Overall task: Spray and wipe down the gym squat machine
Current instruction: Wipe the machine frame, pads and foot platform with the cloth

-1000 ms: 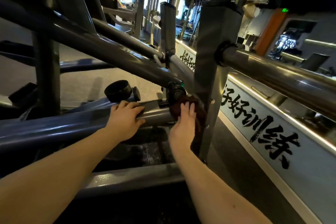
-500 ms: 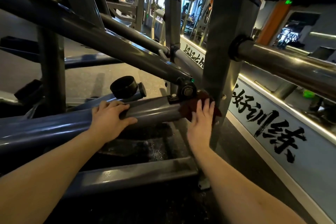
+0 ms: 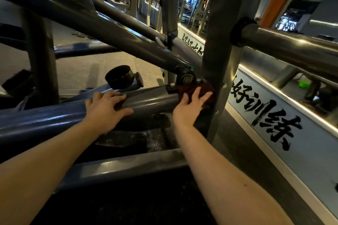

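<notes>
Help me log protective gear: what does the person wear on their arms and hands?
Nothing visible. The left hand and right hand are ungloved, with no rings, watch or wristband in view; both forearms are bare to the frame edge, no sleeves showing.

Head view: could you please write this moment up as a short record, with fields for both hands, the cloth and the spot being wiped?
left hand: rests flat on the horizontal grey tube, fingers over its top, thumb on its front
right hand: straight fingers press the cloth
cloth: dark red, bunched at the tube's end
spot being wiped: where the tube meets the upright post, just below the pivot bearing
nearby: black round cap behind the tube
</notes>
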Motion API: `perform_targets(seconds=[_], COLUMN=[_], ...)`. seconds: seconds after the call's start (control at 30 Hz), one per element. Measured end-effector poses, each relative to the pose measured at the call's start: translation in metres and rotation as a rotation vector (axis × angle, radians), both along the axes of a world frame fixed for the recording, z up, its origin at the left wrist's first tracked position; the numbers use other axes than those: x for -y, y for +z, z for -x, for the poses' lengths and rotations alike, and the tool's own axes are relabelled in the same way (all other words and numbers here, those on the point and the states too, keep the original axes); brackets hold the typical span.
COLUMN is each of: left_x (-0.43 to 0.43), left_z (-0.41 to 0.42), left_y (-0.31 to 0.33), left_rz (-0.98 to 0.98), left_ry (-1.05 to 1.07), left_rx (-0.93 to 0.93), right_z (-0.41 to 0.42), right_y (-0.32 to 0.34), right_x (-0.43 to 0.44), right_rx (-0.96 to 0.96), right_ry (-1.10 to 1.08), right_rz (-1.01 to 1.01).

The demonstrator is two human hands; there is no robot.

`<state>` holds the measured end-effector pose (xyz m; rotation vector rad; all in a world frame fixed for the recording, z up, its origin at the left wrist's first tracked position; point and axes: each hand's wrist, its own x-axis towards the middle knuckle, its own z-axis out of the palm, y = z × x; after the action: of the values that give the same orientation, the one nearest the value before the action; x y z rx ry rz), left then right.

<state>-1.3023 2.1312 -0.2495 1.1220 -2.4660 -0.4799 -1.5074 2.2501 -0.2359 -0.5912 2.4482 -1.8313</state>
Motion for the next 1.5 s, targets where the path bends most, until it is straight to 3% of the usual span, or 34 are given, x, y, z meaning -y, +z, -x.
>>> perform_targets(seconds=[0.1, 0.23, 0.37, 0.53, 0.67, 0.87, 1.0, 1.1, 1.2, 1.4, 1.5], left_x=[0.002, 0.002, 0.000, 0.007, 0.018, 0.030, 0.032, 0.033, 0.033, 0.032, 0.034], left_z=[0.000, 0.004, -0.001, -0.039, -0.067, -0.089, -0.088, -0.088, -0.087, -0.088, -0.089], left_y=[-0.003, -0.005, 0.006, 0.016, 0.015, 0.006, -0.002, -0.002, 0.002, -0.002, 0.000], left_rz=[0.020, 0.044, 0.064, 0.053, -0.006, -0.046, -0.052, -0.061, -0.070, -0.079, -0.083], left_ry=[-0.004, 0.035, 0.032, 0.058, 0.140, 0.168, 0.171, 0.175, 0.187, 0.180, 0.163], left_rx=[0.001, 0.020, 0.146, 0.175, 0.255, 0.289, 0.231, 0.233, 0.240, 0.239, 0.262], right_z=[0.013, -0.049, -0.096, -0.053, -0.024, -0.035, -0.052, -0.074, -0.080, -0.047, -0.070], right_y=[0.010, -0.010, -0.041, -0.012, 0.017, 0.039, 0.057, 0.051, 0.047, 0.060, 0.047], right_x=[0.001, 0.023, 0.026, 0.004, 0.003, 0.042, 0.083, 0.099, 0.089, 0.071, 0.061], right_rx=[-0.021, -0.135, -0.418, -0.875, -1.010, -0.946, -0.813, -0.754, -0.815, -0.844, -0.969], right_ry=[-0.064, 0.001, 0.180, 0.406, 0.570, 0.562, 0.685, 0.823, 0.893, 0.687, 0.615], right_rz=[-0.091, -0.215, -0.498, -0.778, -0.912, -1.052, -1.194, -1.136, -1.030, -1.085, -0.961])
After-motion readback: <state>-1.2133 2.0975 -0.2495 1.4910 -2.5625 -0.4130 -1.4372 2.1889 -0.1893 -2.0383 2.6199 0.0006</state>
